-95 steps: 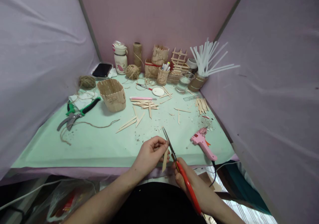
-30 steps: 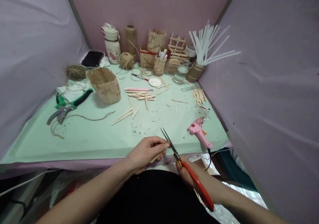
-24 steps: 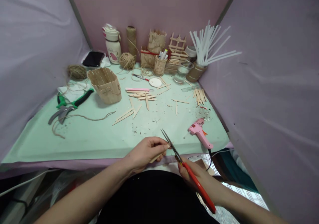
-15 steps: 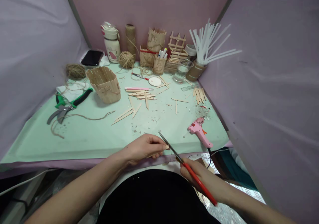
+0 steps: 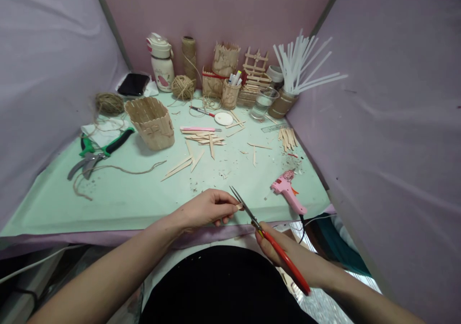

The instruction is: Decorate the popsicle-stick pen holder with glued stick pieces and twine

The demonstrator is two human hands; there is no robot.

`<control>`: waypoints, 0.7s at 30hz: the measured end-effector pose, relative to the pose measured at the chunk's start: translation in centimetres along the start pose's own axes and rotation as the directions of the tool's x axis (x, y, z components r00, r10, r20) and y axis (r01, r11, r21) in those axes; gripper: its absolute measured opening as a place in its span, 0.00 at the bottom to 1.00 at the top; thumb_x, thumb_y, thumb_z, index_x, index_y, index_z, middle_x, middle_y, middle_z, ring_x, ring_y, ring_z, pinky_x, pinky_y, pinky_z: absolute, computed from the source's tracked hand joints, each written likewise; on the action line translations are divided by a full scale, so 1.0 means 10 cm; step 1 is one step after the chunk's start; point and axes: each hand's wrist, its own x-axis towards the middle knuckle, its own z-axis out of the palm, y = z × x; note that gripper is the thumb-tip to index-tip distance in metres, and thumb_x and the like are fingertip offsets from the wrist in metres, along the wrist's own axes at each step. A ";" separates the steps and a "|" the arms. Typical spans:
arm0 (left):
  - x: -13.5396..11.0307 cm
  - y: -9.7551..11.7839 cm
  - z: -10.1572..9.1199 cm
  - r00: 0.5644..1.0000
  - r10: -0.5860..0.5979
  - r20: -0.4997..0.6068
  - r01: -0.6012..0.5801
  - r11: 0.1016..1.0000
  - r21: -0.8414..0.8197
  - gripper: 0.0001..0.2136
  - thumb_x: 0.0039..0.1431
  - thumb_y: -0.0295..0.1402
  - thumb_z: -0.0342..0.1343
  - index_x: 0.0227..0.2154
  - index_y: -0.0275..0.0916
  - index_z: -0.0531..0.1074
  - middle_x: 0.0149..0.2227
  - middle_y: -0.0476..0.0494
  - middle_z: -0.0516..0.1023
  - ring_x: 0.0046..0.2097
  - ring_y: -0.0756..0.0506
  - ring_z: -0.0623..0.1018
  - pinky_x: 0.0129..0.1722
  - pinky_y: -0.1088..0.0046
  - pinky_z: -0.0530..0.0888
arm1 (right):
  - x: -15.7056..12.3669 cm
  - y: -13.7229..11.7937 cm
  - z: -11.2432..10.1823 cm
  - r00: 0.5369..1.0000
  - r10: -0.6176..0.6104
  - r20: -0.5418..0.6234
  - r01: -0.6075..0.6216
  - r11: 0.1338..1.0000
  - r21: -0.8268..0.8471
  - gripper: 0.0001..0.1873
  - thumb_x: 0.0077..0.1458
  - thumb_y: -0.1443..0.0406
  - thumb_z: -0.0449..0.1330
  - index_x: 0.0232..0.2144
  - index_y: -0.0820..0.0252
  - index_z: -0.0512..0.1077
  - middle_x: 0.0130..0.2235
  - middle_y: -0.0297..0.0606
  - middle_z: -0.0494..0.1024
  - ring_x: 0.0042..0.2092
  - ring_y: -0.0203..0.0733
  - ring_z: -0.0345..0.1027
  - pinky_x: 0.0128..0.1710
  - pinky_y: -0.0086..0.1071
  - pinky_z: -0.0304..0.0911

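Note:
Over the table's front edge, my left hand (image 5: 212, 207) pinches a short piece of wooden stick (image 5: 239, 206) between thumb and fingers. My right hand (image 5: 275, 242) is wrapped round the red handles of a pair of scissors (image 5: 288, 261). The scissor blades point up and to the left, a little apart, and the stick's end lies at them. Whether the blades touch the wood I cannot tell. Beyond my hands lies a pile of wooden sticks (image 5: 205, 137), some with pointed ends. A pink glue gun (image 5: 288, 189) rests to the right of the scissors.
On the left are green-handled pliers (image 5: 94, 158), twine, and a wooden-stick basket (image 5: 158, 129). Along the back stand a bottle (image 5: 162, 69), twine rolls, small stick-built containers, a plastic cup of water (image 5: 262, 105) and a holder of white glue sticks (image 5: 284, 104). The glue gun's cord hangs over the front edge.
Both hands have risen slightly, away from my body. More of the stick piece shows past my left fingers, and the scissor blades look a little wider apart.

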 end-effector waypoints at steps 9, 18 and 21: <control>0.01 -0.01 -0.04 0.998 -0.023 0.057 0.020 0.998 0.058 0.15 0.54 0.44 0.57 0.35 0.36 0.76 0.18 0.53 0.67 0.21 0.54 0.63 0.24 0.76 0.62 | 0.01 0.04 0.00 0.994 0.048 0.100 -0.053 0.997 0.048 0.18 0.59 0.47 0.52 0.36 0.56 0.65 0.33 0.33 0.68 0.33 0.38 0.60 0.37 0.33 0.62; 0.03 -0.02 0.00 0.999 -0.022 0.027 0.021 0.999 0.036 0.15 0.53 0.44 0.57 0.33 0.36 0.76 0.18 0.54 0.66 0.20 0.54 0.62 0.23 0.76 0.61 | 0.02 -0.09 -0.03 0.983 0.133 0.128 -0.132 0.991 -0.016 0.17 0.60 0.50 0.51 0.31 0.56 0.58 0.29 0.29 0.59 0.30 0.35 0.51 0.31 0.31 0.53; 0.03 0.00 0.00 0.999 -0.016 0.047 0.015 0.999 0.033 0.14 0.53 0.43 0.58 0.33 0.36 0.77 0.18 0.54 0.66 0.21 0.54 0.62 0.23 0.77 0.60 | 0.02 -0.14 -0.02 0.982 0.145 0.124 -0.146 0.989 0.005 0.17 0.60 0.50 0.50 0.30 0.56 0.58 0.28 0.28 0.58 0.28 0.34 0.50 0.29 0.30 0.52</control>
